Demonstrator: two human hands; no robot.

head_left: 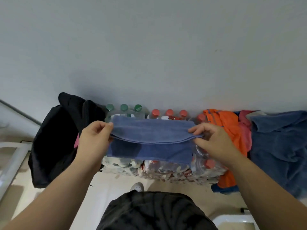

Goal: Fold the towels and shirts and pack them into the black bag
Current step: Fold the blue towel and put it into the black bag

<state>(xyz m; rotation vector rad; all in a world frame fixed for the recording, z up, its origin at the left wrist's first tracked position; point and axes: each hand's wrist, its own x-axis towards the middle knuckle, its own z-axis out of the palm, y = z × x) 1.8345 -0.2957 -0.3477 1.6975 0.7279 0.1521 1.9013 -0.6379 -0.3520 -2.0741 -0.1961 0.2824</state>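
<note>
I hold a blue towel (152, 135) folded over in the air above packs of bottles. My left hand (95, 138) pinches its left edge, and my right hand (211, 138) pinches its right edge. The black bag (54, 140) stands open on the floor to the left, with something pink showing just inside beside my left wrist. An orange shirt (227, 128), a pink cloth (245, 128) and a dark blue garment (279, 146) lie piled on the right against the wall.
Shrink-wrapped packs of bottles with green caps (123, 107) and red caps (169, 112) sit under the towel along the grey wall. A white frame (11, 163) stands at the far left. A white object (235, 220) lies at the bottom right.
</note>
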